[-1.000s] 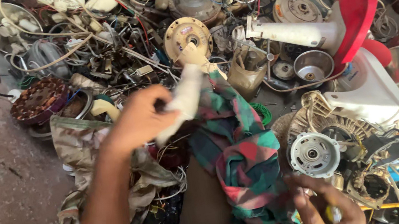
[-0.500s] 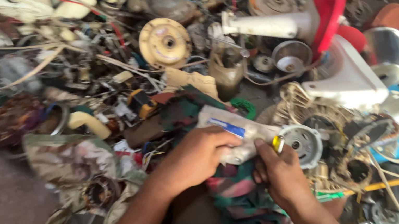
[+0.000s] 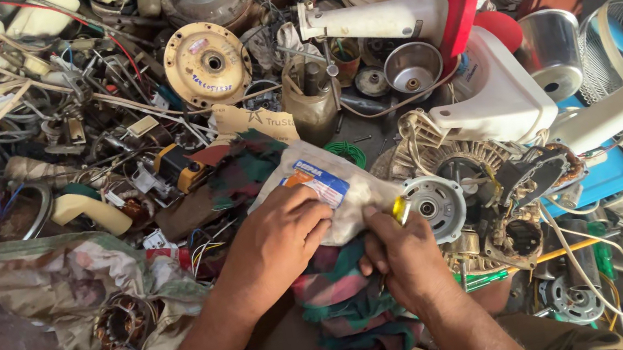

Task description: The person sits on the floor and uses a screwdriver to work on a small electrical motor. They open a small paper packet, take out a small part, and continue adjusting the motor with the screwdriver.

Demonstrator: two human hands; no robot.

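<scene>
We grip a white pouch (image 3: 330, 189) with our left hand (image 3: 276, 242) and right hand (image 3: 404, 256), over a patterned cloth (image 3: 344, 310), beside a motor (image 3: 435, 206) amid scrap parts.

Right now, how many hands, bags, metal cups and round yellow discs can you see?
Hands: 2, left hand and right hand
Plastic bag: 1
Metal cups: 2, small and large
Yellow disc: 1
Total: 6
</scene>
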